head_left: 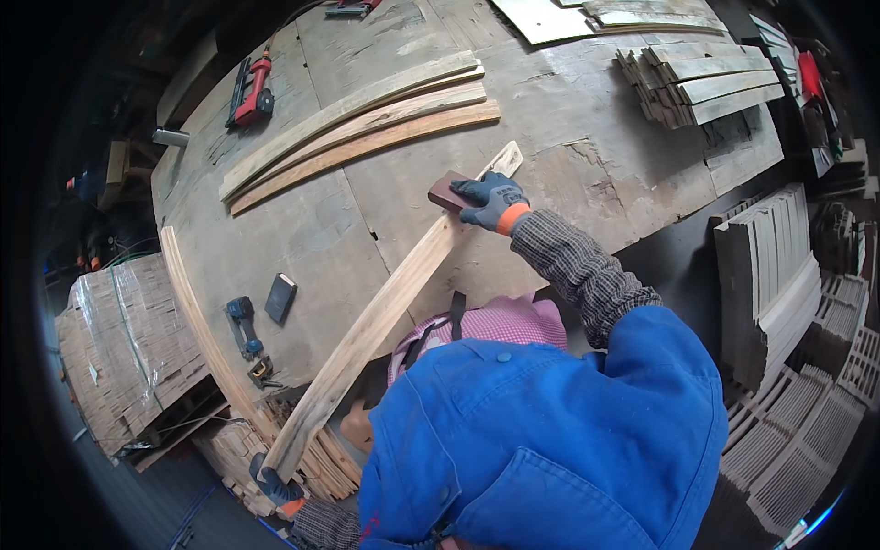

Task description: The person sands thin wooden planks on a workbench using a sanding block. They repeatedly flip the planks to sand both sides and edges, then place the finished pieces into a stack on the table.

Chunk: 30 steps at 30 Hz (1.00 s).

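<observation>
A long pale wooden board runs slantwise from the lower left over the table's near edge to a pointed far end on the tabletop. My left hand, in a dark glove with an orange cuff, is closed around its lower end. Near the other end, my gloved right hand grips a brown sanding block that lies across the board's upper face. The hand hides part of the block and of the board beneath it.
Several wooden strips lie across the worn table, with a red nail gun behind them. At left are a blue nail gun and a small dark block. Slats are piled far right; grey panels stand beside the table.
</observation>
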Each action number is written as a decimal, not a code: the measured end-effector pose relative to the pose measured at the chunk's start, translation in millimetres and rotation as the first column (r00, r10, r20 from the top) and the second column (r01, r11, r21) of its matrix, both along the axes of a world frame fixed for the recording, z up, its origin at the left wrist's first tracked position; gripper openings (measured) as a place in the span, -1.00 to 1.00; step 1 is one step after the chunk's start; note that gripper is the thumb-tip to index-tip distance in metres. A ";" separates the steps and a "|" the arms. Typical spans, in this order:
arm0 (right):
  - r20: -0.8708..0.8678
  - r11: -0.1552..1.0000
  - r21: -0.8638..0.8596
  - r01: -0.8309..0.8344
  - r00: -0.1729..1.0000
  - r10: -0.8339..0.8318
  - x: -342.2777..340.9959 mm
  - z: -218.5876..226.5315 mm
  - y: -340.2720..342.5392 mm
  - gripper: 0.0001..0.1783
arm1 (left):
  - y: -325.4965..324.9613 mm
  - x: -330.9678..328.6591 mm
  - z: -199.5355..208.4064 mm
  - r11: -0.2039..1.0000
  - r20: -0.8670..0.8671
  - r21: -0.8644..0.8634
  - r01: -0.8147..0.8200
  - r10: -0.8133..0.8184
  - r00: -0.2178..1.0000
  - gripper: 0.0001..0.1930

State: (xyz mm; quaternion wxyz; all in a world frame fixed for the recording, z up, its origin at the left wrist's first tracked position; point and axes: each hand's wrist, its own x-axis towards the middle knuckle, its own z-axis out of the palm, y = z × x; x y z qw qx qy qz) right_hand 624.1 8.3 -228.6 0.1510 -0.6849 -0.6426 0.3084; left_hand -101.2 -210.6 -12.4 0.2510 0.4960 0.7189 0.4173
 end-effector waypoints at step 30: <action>0.249 0.749 -0.235 0.619 0.784 -0.569 87.0 -25.9 9.2 -0.18 | 60.1 -5.7 -0.4 0.984 -0.084 0.011 0.177 -0.176 0.981 -0.55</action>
